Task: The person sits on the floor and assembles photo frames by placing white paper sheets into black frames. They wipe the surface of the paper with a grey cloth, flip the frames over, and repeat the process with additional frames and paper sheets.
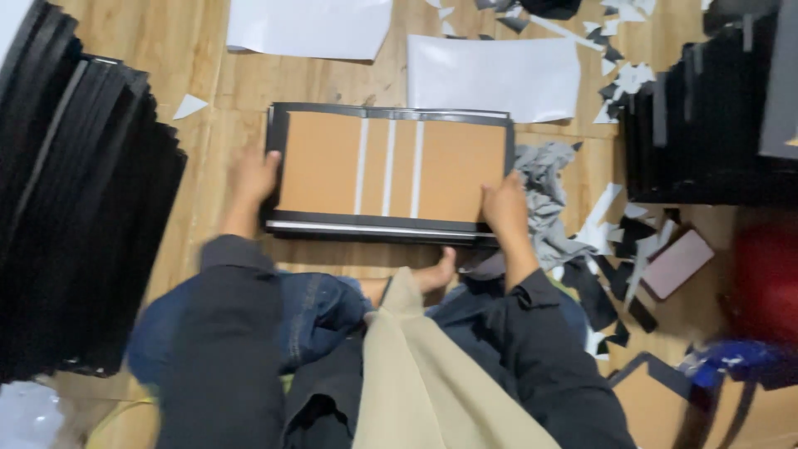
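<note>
Two hands flank a brown board cover (389,170) with black borders, flat on the wooden floor (199,58). Left hand (253,179) lies spread on its left edge; right hand (503,208) presses its lower right corner, fingers curled.

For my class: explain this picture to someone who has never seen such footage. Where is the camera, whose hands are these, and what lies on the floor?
The camera sits on a person's head and looks down at their own lap and hands. The left hand and right hand press the ends of a flat brown board with a black border, crossed by three white strips, lying on the wooden floor. Nearby lie white sheets, a grey cloth, paper scraps and stacks of black boards. Whether the fingers grip is unclear.
</note>
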